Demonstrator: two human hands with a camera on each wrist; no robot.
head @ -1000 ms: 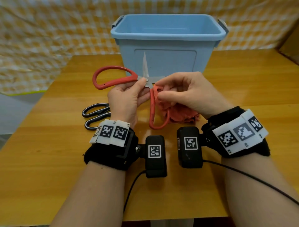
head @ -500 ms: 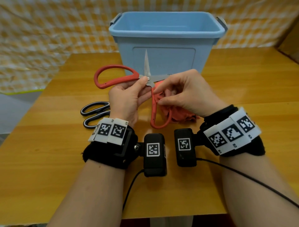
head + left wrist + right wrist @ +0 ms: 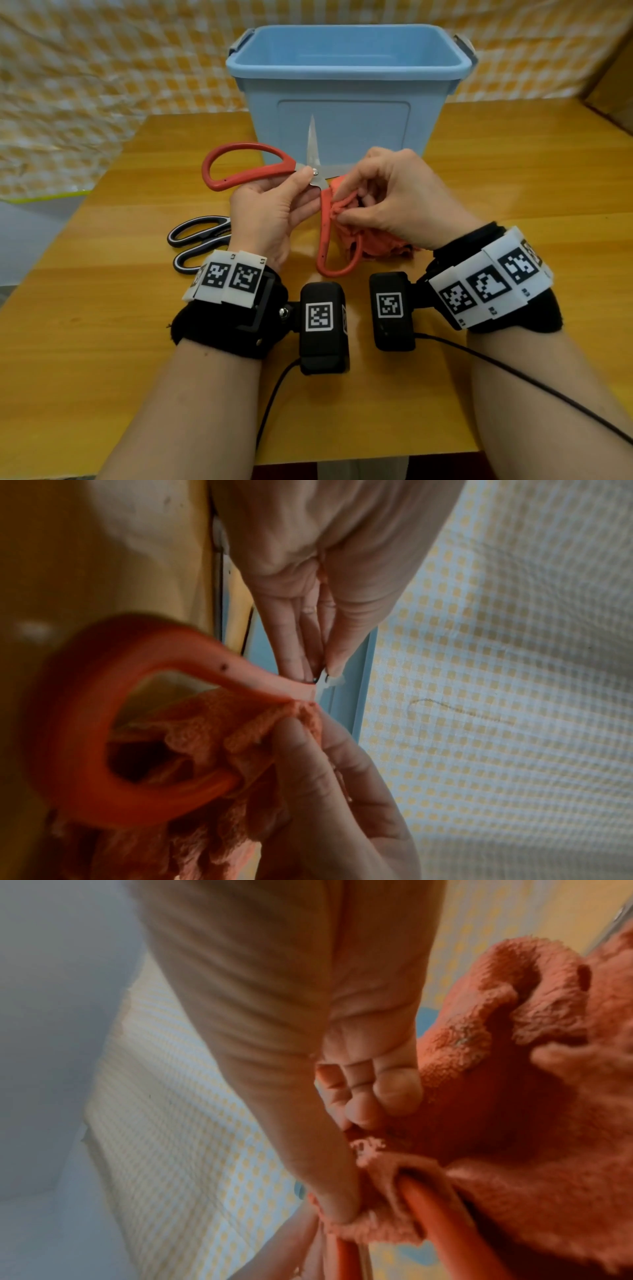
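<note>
Fingers (image 3: 306, 202) and thumb of the left hand (image 3: 270, 219) are clamped on the red scissors (image 3: 323, 233) at the pivot. Right hand (image 3: 394, 202): fingertips (image 3: 349, 185) and thumb pinch a bunched cloth (image 3: 376, 245) against the near handle.
Table (image 3: 513, 171): wooden, bearing the bin and the black scissors.
Bin (image 3: 342, 120): blue, open-topped, upright at the far side, just behind the hands.
Red scissors: held above the table in front of the bin. Blades are wide apart, one pointing up, the other running right behind the right hand. One handle loop juts left, the other hangs toward the person.
Cloth: orange-red, passing through the hanging loop, bulk under the right hand. Contact with the table cannot be told.
Black scissors (image 3: 205, 218): flat on the table, just left of the left wrist, blades hidden.
</note>
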